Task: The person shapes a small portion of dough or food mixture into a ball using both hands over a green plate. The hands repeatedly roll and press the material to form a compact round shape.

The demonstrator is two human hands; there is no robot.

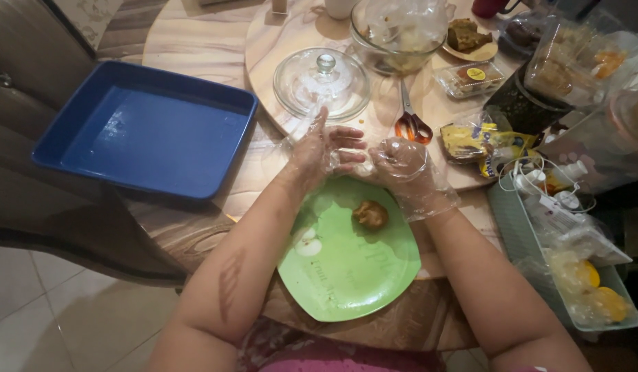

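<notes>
My two bare arms reach up from the bottom over the green plate (346, 269), where a small brown ball of food (370, 214) sits near the top edge. My left hand (326, 151) has its fingers spread open, tugging the thin clear glove on my right hand (401, 163), which is curled loosely shut. A blue tray (147, 127) lies to the left.

both forearms angled in, left hand (323, 150) fingers spread, right hand (400, 162) curled, fingertips touching, both in thin clear gloves
</notes>
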